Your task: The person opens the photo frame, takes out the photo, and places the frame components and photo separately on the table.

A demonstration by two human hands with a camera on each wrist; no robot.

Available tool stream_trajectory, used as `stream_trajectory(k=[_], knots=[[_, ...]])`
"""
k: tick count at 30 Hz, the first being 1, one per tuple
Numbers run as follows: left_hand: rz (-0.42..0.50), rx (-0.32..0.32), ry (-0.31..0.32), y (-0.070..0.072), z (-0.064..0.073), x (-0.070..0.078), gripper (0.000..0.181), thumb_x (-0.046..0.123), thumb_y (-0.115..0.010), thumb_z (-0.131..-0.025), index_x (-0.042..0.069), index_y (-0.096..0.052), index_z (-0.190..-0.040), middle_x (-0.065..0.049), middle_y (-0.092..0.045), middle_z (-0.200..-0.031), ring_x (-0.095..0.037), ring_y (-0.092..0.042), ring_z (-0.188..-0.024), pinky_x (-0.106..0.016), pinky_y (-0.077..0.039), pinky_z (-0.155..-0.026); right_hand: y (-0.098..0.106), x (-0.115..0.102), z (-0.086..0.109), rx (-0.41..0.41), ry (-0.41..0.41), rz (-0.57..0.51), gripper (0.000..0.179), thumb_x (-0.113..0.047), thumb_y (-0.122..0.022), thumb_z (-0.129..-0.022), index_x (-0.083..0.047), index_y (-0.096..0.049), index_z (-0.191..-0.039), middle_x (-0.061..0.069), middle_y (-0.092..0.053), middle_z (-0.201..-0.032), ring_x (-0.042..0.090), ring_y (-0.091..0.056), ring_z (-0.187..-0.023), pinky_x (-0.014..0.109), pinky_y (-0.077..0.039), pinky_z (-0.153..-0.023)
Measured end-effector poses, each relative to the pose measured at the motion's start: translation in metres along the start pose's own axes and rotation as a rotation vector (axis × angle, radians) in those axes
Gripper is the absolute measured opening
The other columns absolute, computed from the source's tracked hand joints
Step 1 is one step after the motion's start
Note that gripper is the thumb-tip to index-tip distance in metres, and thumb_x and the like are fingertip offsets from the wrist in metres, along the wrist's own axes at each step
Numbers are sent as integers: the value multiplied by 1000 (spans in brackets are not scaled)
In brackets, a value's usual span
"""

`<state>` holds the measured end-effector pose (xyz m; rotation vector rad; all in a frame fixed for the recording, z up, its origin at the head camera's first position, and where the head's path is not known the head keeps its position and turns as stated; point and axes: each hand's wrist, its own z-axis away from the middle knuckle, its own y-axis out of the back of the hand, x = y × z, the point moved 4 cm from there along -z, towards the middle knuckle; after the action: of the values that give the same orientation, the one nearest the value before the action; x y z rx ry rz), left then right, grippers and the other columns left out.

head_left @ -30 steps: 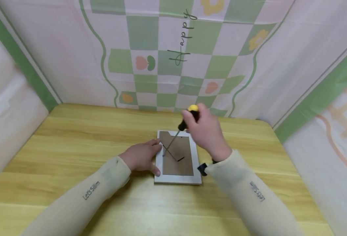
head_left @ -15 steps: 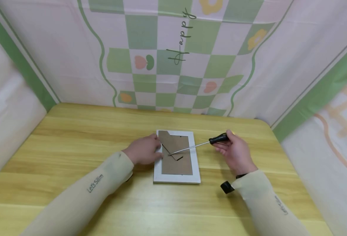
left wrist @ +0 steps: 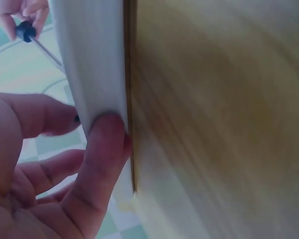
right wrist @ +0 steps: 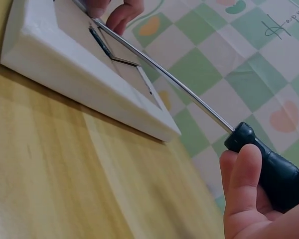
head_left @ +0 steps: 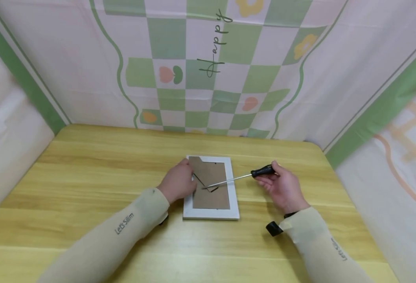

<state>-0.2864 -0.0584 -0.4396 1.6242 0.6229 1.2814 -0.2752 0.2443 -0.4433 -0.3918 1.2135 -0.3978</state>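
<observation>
Down from above the frame to its right, our right hand has swung the screwdriver from steep to nearly level since a second ago, its fingers bent round the black handle, with the shaft reaching over the frame and the tip close by the bent wire on the brown board. Our left hand, then spread along the edge, now has its fingers drawn closer together, gripping the frame's left side. We have the frame lying on the desk between our hands.
</observation>
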Motion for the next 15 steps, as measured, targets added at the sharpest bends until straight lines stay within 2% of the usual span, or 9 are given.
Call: stream_trajectory(k=[10,15], knots=[[26,2,62,-4,1,-1,7,7,-62,-88,5,-62,-82,-5,-49,-89,-20,-51,-70,-32,-47,-65,-1,5,-1,-16,-11,57,36,-33,-46,-107,-1,-62,-108,19,-71,-103,28,-69,-97,30,-53,-81],[34,1,68,-3,1,-2,4,7,-63,-87,4,-62,-84,-5,-49,-90,-21,-51,-72,-33,-47,-68,-2,5,-2,-16,-10,71,36,-33,-45,-107,-1,-62,-108,18,-71,-103,28,-69,-97,30,-53,-82]])
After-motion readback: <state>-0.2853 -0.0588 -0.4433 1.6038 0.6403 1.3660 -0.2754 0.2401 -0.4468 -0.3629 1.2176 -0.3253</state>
